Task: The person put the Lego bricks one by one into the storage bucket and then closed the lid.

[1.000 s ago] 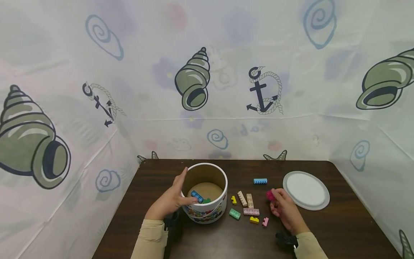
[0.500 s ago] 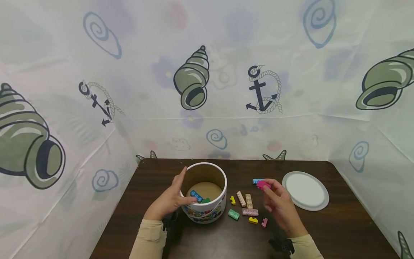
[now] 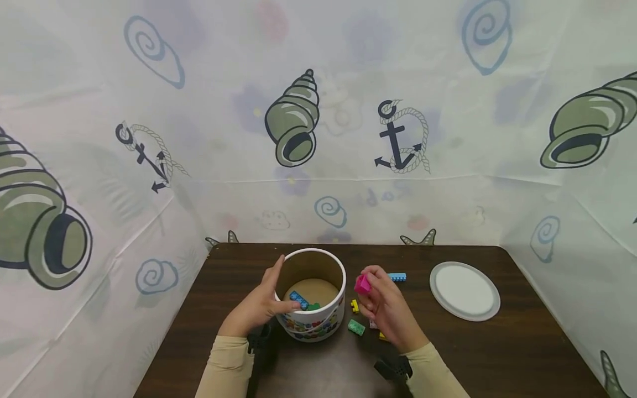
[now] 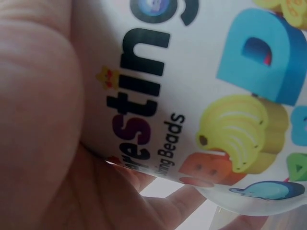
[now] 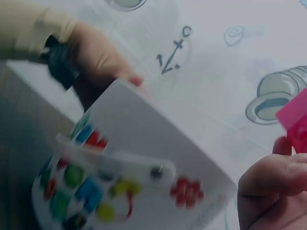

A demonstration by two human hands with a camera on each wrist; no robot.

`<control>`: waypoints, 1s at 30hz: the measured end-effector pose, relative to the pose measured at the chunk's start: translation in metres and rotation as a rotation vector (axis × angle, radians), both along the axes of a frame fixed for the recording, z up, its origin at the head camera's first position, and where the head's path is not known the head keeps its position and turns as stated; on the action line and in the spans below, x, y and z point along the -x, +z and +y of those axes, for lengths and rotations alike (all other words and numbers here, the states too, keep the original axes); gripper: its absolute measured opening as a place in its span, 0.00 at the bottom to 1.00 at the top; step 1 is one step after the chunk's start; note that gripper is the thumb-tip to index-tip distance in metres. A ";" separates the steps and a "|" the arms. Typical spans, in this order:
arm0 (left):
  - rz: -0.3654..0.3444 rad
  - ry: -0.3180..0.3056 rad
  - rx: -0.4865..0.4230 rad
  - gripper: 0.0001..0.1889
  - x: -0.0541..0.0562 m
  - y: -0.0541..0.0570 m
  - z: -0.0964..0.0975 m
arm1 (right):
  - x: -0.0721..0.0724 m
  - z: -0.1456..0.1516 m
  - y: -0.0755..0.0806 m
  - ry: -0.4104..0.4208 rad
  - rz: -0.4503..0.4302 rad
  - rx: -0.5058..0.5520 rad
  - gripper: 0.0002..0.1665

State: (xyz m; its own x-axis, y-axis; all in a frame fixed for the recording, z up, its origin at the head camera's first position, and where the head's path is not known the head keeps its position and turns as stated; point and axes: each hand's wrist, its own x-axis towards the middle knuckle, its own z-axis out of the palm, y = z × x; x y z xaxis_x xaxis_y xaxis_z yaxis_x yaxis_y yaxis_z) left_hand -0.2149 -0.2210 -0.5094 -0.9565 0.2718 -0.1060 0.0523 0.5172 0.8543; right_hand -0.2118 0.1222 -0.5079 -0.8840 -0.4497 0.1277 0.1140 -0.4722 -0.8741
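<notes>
A right hand [image 3: 390, 309] holds a magenta block [image 3: 363, 284] just beside a white bucket [image 3: 323, 327] above a dark wood-grain table [image 3: 537, 331], thumb and fingers pinched together on the piece, which the edge of my right wrist feed crops. The left hand's [image 3: 251, 310] grip is spread wide against the bucket, thumb resting on the near rim and fingers apart from it. From my head feed, the bucket's near rim cuts off a green block [image 3: 313, 307] lying inside by a blue brick [image 3: 298, 299]; the right hand covers much of a pale pink piece [image 3: 372, 324] and a yellow one [image 3: 382, 336]. Print on the bucket reads "resting" and "Beads" in my left wrist feed, the preceding letters hard to make out; faint lettering on the shell-and-anchor backdrop [image 3: 224, 138] I cannot read.
</notes>
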 end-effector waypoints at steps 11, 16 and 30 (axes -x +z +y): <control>0.014 -0.003 0.009 0.70 0.002 -0.005 -0.001 | 0.076 -0.074 0.043 -0.128 -0.163 0.300 0.21; 0.026 -0.012 0.016 0.71 0.002 -0.004 0.000 | 0.103 -0.100 0.038 -0.156 -0.206 0.294 0.21; 0.021 -0.005 0.013 0.71 0.003 -0.002 0.000 | 0.102 -0.115 0.031 -0.213 -0.105 0.111 0.15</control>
